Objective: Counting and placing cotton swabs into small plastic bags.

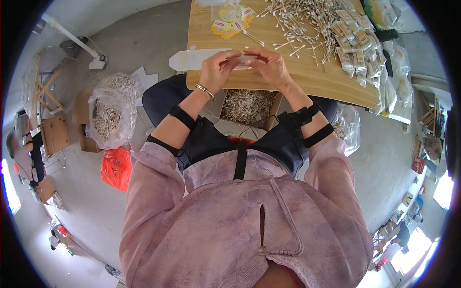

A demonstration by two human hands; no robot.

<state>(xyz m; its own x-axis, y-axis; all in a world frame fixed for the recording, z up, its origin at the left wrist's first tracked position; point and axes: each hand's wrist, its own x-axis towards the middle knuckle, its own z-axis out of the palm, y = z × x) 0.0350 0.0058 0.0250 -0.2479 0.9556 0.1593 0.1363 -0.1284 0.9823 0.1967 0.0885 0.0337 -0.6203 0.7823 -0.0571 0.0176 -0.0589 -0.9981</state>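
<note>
My left hand [217, 71] and my right hand [270, 68] are close together over the near edge of the wooden table. Between their bent fingers is a small clear plastic bag [245, 62], pinched from both sides; the fingers hide part of it, and its contents are hard to make out. A translucent whitish strip [185, 60] lies flat at the table's left edge, running under or behind my left hand. Beyond my hands, loose cotton swabs [295, 29] are scattered over the tabletop, with yellow-and-white printed cards [233, 21] to their left.
Several filled small packets [357, 48] are heaped at the table's right. Below the table, a box of cotton swabs [248, 106] stands between my legs. A large clear bag of swabs [113, 110] and a red plastic bag [116, 169] rest on the floor at left.
</note>
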